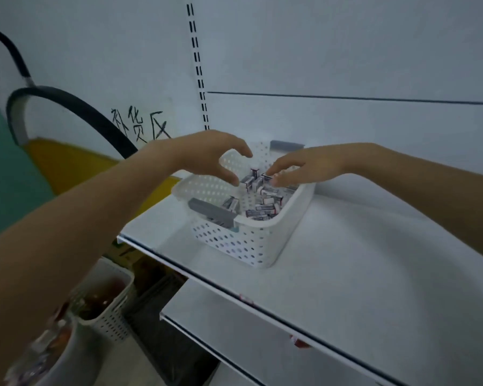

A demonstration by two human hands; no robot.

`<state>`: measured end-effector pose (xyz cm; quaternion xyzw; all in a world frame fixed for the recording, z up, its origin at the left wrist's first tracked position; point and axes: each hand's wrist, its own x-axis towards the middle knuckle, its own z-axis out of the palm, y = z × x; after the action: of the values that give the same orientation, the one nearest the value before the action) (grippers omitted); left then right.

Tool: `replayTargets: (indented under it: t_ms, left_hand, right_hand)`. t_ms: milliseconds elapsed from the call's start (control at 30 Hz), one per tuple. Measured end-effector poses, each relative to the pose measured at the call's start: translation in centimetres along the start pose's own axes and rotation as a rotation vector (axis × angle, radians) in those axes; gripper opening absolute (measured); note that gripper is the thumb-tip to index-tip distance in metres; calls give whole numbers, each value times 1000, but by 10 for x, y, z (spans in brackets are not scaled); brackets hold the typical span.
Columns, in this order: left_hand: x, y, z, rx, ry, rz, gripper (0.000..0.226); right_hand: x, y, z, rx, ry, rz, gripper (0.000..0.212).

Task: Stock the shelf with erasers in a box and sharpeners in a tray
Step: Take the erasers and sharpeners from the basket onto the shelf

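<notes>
**Position of stock.** A white perforated basket (236,243) stood on the upper shelf (346,260), close to its left end and set back toward the rear panel. It was about half filled with small sleeved erasers (265,208) lying loose at all angles. A grey handle (211,211) lay along the near rim.

**Hands.** The left hand (207,154) hung over the far-left rim, thumb and fingers spread in a wide arc and gripping nothing. Judged: placed there to steady the basket or to help level the heap. The right hand (304,165) reached in from the right, fingers nearly straight and apart, tips touching the topmost erasers. No eraser was seen pinched. Judged: spreading or settling the pile.

**Other.** Handwritten characters (140,126) marked the rear panel. A second perforated basket (110,319) sat below at the left, its contents blurred. No sharpeners or tray could be identified.
</notes>
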<state>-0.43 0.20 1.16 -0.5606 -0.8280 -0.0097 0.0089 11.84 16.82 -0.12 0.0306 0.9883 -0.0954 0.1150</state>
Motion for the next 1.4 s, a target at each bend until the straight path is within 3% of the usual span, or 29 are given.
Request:
replayTargets:
  t_ms: [167, 300, 400, 567, 667, 767, 900, 1000, 1100, 1233, 1400]
  left_hand:
    - [33, -8, 12, 92, -275, 125, 63]
    - [46, -3, 21, 360, -483, 193, 89]
    - [50, -6, 24, 524, -552, 263, 103]
    - [53, -9, 26, 534, -514, 421, 100]
    - [60, -18, 31, 557, -446, 421, 103]
    - [70, -25, 32, 607, -248, 464, 87]
    - [74, -24, 20, 360, -459, 479, 105]
    - [68, -19, 22, 441, -540, 581, 118]
    - [61, -14, 39, 574, -511, 619, 119]
    - [64, -17, 43, 550, -396, 539, 120]
    - [69, -21, 29, 497, -348, 466, 121]
  right_hand:
    - [12, -5, -10, -46, -189, 71, 60]
    - [20, -16, -11, -102, -277, 177, 80]
    - [26, -31, -4, -116, -336, 204, 86]
    - [43, -54, 25, -272, -428, 233, 79]
    - [47, -53, 22, -300, -372, 290, 90]
    - [49, -38, 16, -346, -226, 383, 90]
    - [39, -34, 4, -173, -263, 421, 94]
    - [36, -48, 13, -133, -361, 402, 89]
    - [47, -50, 39, -233, -361, 377, 65]
    - [54, -52, 37, -433, -338, 429, 95]
    - [57, -41, 12, -362, -378, 501, 97]
